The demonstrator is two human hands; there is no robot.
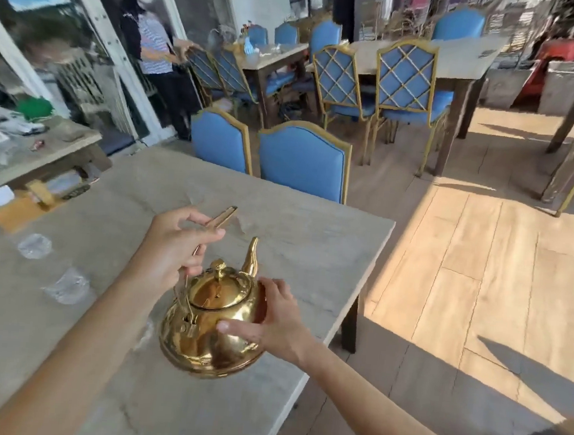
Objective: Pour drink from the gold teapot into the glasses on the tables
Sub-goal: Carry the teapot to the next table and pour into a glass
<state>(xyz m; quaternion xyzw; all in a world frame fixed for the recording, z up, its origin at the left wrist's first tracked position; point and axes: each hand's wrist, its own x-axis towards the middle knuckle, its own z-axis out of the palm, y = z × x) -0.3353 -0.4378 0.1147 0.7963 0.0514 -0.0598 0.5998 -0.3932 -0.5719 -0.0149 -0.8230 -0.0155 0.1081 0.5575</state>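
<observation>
The gold teapot (213,328) is over the near part of the grey table (310,253), lid on, spout pointing away from me. My left hand (173,246) grips its raised wooden handle from above. My right hand (270,319) is pressed against the pot's right side, thumb on the belly. Two clear glasses stand on the table to the left: one (34,246) farther back, one (69,286) nearer the pot. A third clear glass (245,222) is faintly visible beyond the spout.
Two blue gold-framed chairs (304,160) are pushed against the table's far edge. More tables and blue chairs (406,79) fill the room behind. A person in a striped shirt (155,45) stands at the back left. The table's right edge drops to wooden floor (479,284).
</observation>
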